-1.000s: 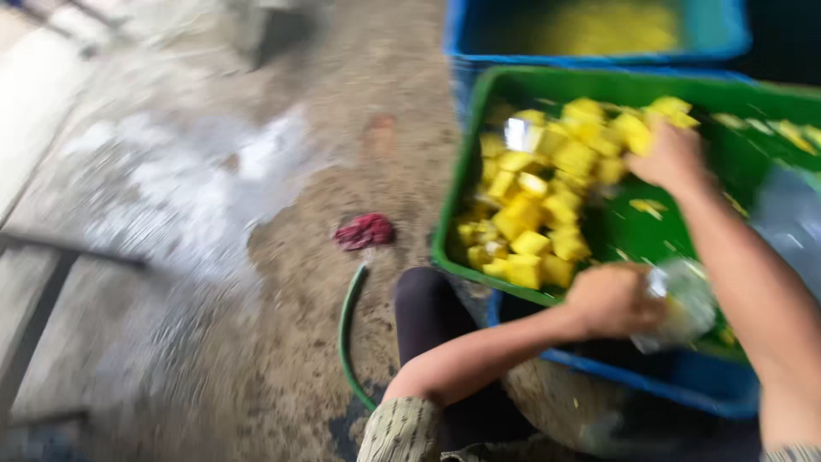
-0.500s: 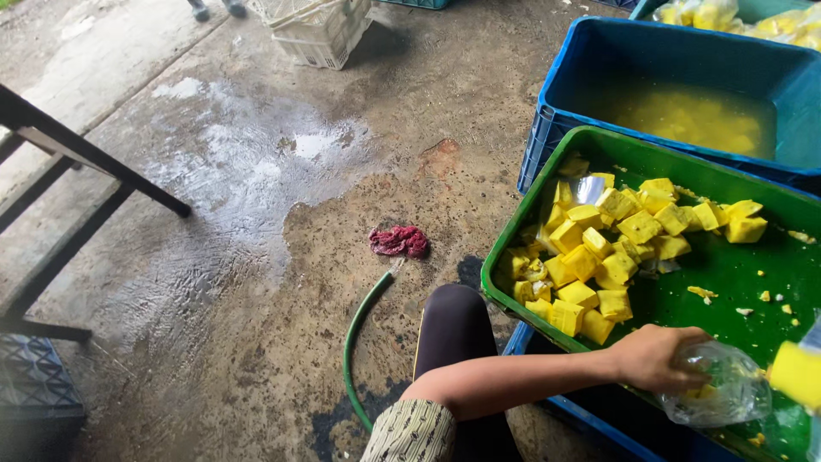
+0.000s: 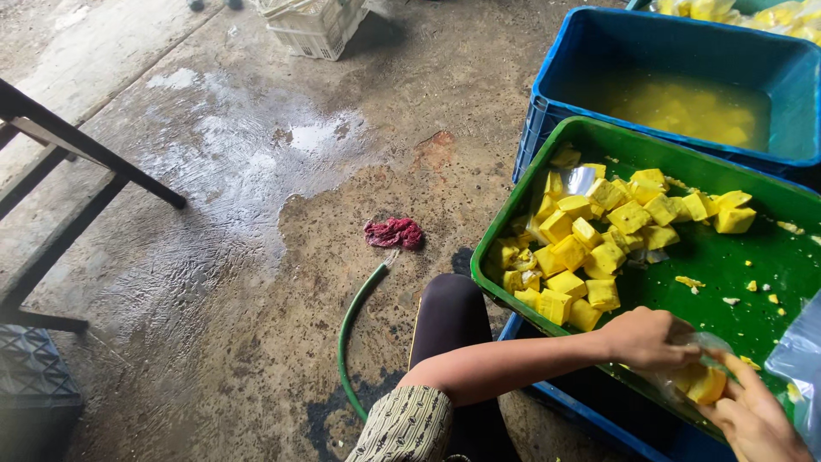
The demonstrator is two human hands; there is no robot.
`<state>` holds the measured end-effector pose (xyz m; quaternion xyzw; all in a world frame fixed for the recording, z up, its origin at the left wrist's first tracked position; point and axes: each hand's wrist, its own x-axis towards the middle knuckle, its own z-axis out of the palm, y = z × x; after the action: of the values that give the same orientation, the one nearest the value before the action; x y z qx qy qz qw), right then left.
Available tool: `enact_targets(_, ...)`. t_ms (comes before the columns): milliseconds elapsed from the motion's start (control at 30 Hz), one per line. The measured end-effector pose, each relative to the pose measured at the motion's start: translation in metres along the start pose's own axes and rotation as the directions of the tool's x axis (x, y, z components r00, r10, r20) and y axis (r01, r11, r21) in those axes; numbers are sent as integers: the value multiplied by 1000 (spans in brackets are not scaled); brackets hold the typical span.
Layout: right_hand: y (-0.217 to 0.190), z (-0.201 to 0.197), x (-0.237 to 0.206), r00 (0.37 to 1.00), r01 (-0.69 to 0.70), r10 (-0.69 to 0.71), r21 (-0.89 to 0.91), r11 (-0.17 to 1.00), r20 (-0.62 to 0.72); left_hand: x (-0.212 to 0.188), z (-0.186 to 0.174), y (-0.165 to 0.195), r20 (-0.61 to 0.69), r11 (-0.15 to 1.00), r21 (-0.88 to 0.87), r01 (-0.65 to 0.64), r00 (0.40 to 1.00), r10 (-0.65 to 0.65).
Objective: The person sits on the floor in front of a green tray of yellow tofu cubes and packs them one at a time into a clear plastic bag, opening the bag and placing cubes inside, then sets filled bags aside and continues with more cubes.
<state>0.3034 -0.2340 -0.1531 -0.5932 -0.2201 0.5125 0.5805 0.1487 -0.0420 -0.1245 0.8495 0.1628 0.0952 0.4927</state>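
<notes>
Left hand (image 3: pixel 648 337) closed on mouth of small clear plastic bag (image 3: pixel 684 376), holding it over near edge of shallow green plastic tray (image 3: pixel 684 154). Right hand (image 3: pixel 753 419) at bottom right corner, fingers pinching yellow cube chunk (image 3: pixel 706 385) against bag. Heap of yellow cut cubes (image 3: pixel 599 239) lies in tray's left half; loose crumbs scattered to right. Blue plastic crate (image 3: pixel 667 43) holding yellowish liquid sits just behind tray. On wet concrete floor (image 3: pixel 214 171): crumpled red rag (image 3: pixel 393 232) touching end of green hose (image 3: pixel 355 316).
</notes>
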Motion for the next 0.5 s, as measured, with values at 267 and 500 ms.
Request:
enact_targets(267,-5,12,-20,870,-239,-223,-772,589,-440,-2,10,-7,124,988,8,-153,981,151)
enact_targets(500,-22,19,-36,742,227,-670,-933,279,-20,-11,10,7,127,964,96,-249,963,236)
